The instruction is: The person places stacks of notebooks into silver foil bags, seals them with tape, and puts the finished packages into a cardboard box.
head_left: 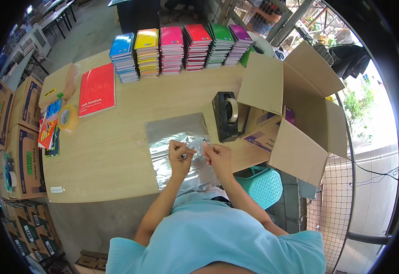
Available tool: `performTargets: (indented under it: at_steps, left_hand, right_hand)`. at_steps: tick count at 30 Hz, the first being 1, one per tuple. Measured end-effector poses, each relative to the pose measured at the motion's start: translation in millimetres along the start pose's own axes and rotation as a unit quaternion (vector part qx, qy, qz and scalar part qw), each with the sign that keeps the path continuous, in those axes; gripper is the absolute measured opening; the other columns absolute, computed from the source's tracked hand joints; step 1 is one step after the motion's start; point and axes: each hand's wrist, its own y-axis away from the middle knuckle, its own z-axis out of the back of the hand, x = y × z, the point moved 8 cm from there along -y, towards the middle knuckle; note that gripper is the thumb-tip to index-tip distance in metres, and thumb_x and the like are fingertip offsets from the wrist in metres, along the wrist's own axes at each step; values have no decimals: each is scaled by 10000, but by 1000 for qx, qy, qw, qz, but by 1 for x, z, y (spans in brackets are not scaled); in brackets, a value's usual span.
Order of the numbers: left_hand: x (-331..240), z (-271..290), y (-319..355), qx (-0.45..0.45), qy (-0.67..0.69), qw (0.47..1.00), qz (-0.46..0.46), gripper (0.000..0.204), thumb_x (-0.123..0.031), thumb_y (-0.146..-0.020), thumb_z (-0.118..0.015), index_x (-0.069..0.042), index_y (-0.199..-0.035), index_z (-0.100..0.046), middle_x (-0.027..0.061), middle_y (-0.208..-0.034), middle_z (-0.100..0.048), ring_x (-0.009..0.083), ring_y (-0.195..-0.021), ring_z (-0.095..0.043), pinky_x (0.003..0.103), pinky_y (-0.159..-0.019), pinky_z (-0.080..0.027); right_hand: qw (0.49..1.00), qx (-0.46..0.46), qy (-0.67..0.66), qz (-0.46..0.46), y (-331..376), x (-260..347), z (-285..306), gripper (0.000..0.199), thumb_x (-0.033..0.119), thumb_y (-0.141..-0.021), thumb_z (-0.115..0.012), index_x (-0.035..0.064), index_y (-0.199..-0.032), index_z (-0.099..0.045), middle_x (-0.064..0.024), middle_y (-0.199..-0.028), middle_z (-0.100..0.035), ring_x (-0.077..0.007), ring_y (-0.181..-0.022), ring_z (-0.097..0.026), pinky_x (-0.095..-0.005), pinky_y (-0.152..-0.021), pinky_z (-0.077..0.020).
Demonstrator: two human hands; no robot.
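Observation:
Near the table's front edge, a pile of clear, shiny plastic bags (170, 125) lies under my hands. My left hand (180, 157) is closed in a pinch over the pile, fingers curled at the film. Beside it my right hand (216, 156) also pinches, thumb against fingers, on a crumpled clear plastic bag (201, 171). The film hangs between the hands and down toward my shirt. Its see-through edges are hard to tell from the pile below. Just right of the pile stands a black tape dispenser (226, 116) with a roll in it.
Several stacks of spiral notebooks (171, 50) in different colours line the table's far edge. A large red notebook (97, 89), a tape roll (67, 117) and small packets lie left. An open cardboard box (300, 146) is at right, above a turquoise stool (261, 187). Cartons (26, 160) stand left.

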Motion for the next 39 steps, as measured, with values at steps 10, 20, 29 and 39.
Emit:
performTargets:
  at_steps: [10, 20, 29, 39]
  left_hand:
    - [-8, 0, -15, 80, 61, 995, 30, 442, 44, -718, -689, -91, -1136, -638, 113, -955, -572, 273, -874, -580, 367, -769, -474]
    - [-9, -6, -4, 103, -20, 994, -14, 415, 57, -746, -656, -77, -1138, -629, 115, -990, -604, 268, -917, -603, 350, -801, -486]
    - [11, -11, -13, 317, 157, 927, 128, 861, 17, -729, -738, -85, -1457, -290, 161, -1246, -572, 268, -1181, -551, 386, -1046, -401]
    - [-22, -1, -9, 320, -14, 942, -98, 945, 76, -630, -735, -127, -1469, -349, 103, -1245, -608, 310, -1262, -514, 501, -1158, -246]
  right_hand:
    - [979, -39, 195, -40, 0, -40, 11, 400, 322, -852, -734, -13, -637, -688, -31, -499, -561, -81, -461, -492, -266, -452, -374]
    - [984, 3, -116, -135, 18, -80, 9, 318, 260, -903, -716, -6, -746, -641, -4, -592, -532, -77, -474, -445, -231, -455, -359]
    - [998, 49, -3, 31, -13, -112, 9, 370, 267, -926, -685, 22, -660, -608, -30, -580, -569, -81, -517, -506, -246, -480, -387]
    - [981, 39, 185, -46, -33, -99, 37, 418, 429, -840, -731, 29, -954, -691, -124, -810, -702, -253, -689, -650, -401, -650, -523]
